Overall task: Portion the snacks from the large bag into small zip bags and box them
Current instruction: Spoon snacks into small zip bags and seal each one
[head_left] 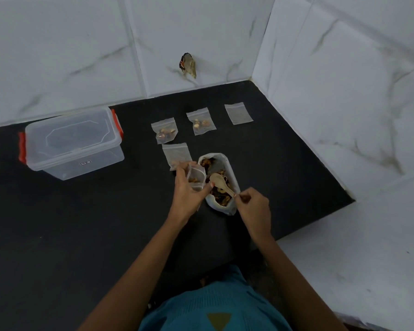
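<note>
Black counter (81,235); hands (187,195) partly cover the zip bag (197,174) and spoon (222,185).

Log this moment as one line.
stage: portioning | left hand: holds small zip bag | right hand: pinches wooden spoon over large bag | box: lid on

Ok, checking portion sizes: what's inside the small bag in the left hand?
A few brown snack pieces sit low in the small bag; the left hand covers its bottom, hiding the rest.
</note>
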### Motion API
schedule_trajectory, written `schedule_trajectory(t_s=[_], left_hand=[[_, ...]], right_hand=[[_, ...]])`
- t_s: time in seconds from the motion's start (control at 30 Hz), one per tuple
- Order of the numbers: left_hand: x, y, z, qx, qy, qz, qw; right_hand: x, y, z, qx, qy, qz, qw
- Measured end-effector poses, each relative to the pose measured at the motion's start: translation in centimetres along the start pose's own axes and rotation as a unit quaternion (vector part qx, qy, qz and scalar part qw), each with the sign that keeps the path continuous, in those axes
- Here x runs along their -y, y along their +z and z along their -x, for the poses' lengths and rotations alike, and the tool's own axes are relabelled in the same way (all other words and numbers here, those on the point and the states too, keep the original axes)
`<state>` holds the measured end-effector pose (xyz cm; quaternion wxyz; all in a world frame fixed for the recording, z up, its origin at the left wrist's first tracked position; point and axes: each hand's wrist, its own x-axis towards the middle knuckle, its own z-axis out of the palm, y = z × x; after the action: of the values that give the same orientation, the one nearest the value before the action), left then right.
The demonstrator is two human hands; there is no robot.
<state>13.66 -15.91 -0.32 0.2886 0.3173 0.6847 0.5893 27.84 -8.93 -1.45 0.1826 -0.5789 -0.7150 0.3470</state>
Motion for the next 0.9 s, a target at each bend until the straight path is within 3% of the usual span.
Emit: schedule_trajectory(t_s=[0.17,0.37,0.5,0.6,0.7,0.9], left_hand=[[-0.3,0.4,0.2,0.007,-0.004,0.007,1.0],[-0.3,1.0,0.1,0.022,0.018,0.002,1.0],[-0.6,1.2,-0.1,0.043,0.024,0.024,0.999],[-0.9,1.2,-0.2,0.052,0.023,0.018,0.998],[-1.3,1.1,-0.3,0.061,0.023,-0.032,0.997],[-3.1,-1.3,-1.1,0.147,0.001,0.015,0.989]], right_hand=[[0.2,-0.7,0.1,-0.022,-0.056,0.008,0.998],[3.9,-2.3,0.6,-0.02,-0.185,-0.119,0.975],[6.6,-2.9,1.0,0.041,-0.282,-0.117,0.951],[7.2,-2.8,0.9,0.107,-0.289,-0.007,0.951],[7.0,-2.8,0.6,0.11,-0.291,0.077,0.947],[7.1,-4.6,-1.3,0.069,-0.272,0.026,0.96]])
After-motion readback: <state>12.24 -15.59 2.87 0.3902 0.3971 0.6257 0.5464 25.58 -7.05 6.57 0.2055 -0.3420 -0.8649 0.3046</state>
